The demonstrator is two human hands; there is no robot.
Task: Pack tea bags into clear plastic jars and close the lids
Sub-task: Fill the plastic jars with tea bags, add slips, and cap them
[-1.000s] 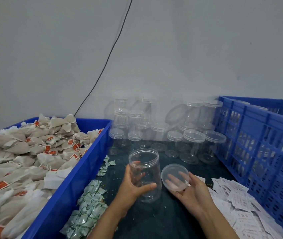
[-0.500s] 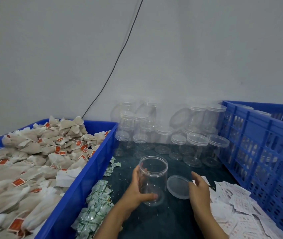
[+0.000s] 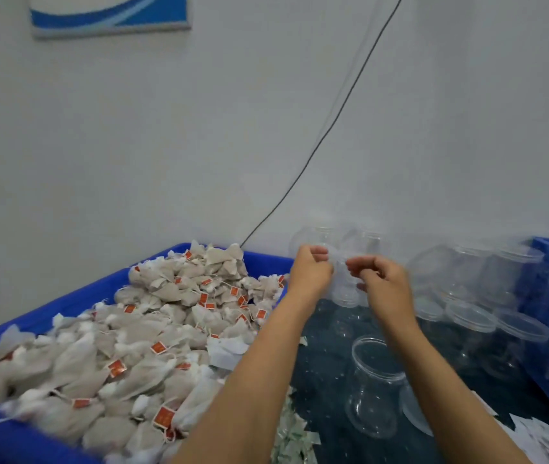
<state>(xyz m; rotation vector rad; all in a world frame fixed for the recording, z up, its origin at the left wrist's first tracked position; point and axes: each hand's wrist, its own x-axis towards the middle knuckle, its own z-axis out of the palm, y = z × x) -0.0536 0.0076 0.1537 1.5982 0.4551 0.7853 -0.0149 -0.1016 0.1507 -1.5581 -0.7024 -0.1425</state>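
Both hands are raised near the wall, fingers curled. The left hand [image 3: 311, 271] and the right hand [image 3: 382, 284] face each other over a blurred clear jar [image 3: 345, 289]; whether either grip really holds it, I cannot tell. Nearer on the dark table [image 3: 326, 410] an open jar [image 3: 375, 386] stands between the forearms, its lid [image 3: 413, 413] lying just beside. Tea bags [image 3: 152, 329] with red tags fill the blue bin [image 3: 65, 303] at the left. More lidded jars [image 3: 470, 316] stand at the right

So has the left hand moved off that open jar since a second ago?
Yes. The left hand let go of the open jar and went up toward the far jars.
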